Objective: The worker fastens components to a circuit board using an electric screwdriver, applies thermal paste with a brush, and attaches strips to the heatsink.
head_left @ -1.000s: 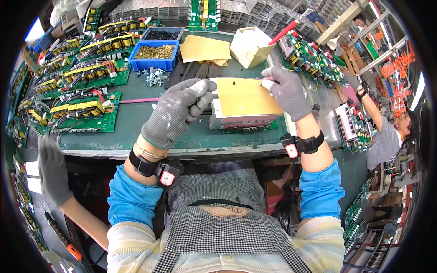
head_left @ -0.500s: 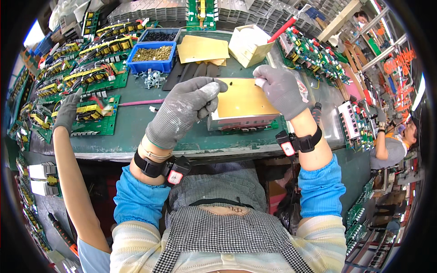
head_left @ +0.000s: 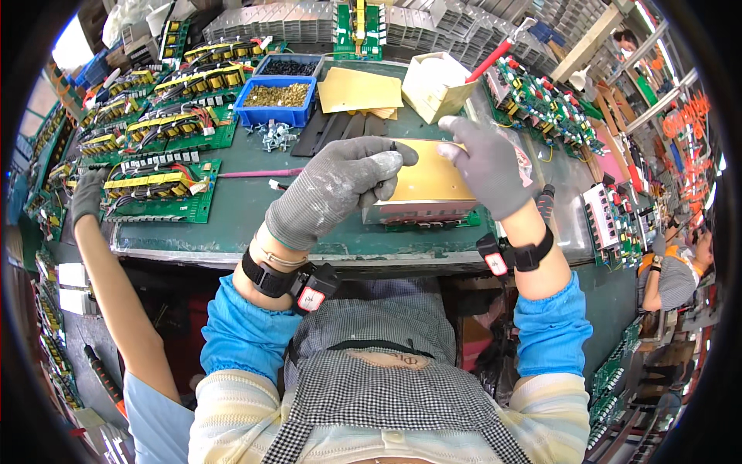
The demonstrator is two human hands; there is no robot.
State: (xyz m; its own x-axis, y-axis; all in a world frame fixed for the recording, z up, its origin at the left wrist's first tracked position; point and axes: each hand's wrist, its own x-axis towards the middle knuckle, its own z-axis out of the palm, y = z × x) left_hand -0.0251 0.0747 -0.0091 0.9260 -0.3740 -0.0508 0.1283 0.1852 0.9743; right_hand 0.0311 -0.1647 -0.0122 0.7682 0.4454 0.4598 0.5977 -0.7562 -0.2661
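A tan sheet (head_left: 433, 176) lies on top of a box-shaped metal part (head_left: 421, 211), with a green circuit board (head_left: 433, 224) showing beneath its near edge. My left hand (head_left: 340, 185), in a grey glove, is over the sheet's left side. Its thumb and forefinger pinch together, and a small black piece (head_left: 393, 145) sticks up at the forefinger; its exact kind is too small to tell. At the sheet's right edge is my gloved right hand (head_left: 495, 170), thumb and forefinger apart, with nothing seen between them.
Beyond stand a blue bin (head_left: 274, 104) of brass-coloured hardware, a bin of black parts (head_left: 290, 66), loose screws (head_left: 276, 138), spare tan sheets (head_left: 359, 90) and a white box (head_left: 433, 81). At left, a co-worker's gloved hand (head_left: 86, 197) is beside a circuit board (head_left: 162, 203).
My left hand has moved right, further over the sheet. My right hand's thumb and forefinger, earlier close together, have parted. The co-worker's hand has drawn lower and left. The view has shifted slightly.
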